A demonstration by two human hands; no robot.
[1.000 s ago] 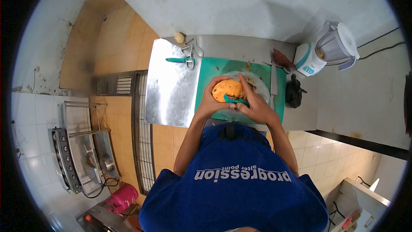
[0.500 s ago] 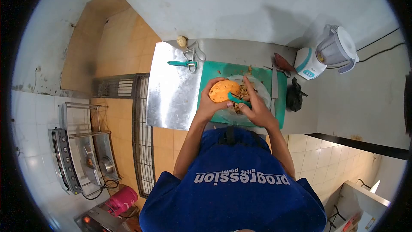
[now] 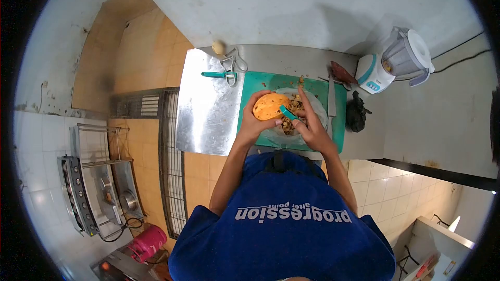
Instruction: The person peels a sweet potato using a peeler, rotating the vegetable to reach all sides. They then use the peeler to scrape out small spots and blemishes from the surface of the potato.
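While your left hand (image 3: 252, 123) wraps around the orange vegetable (image 3: 269, 106), your right hand (image 3: 316, 135) grips a green tool (image 3: 289, 113) against the vegetable's right side, some fingers stretched out beyond it. You have the vegetable over the left part of the green board (image 3: 254, 82), beside the scraps (image 3: 287, 126) heaped on clear plastic (image 3: 279, 137). Judging by the dark specks on its surface, the step in hand looks like paring off blemishes or leftover skin. The next stroke would call for a firm left hold, a shallow angle and your left thumb clear of the tool's working end, which is too small to make out. Neither hand touches the knife (image 3: 332, 98) on the board.
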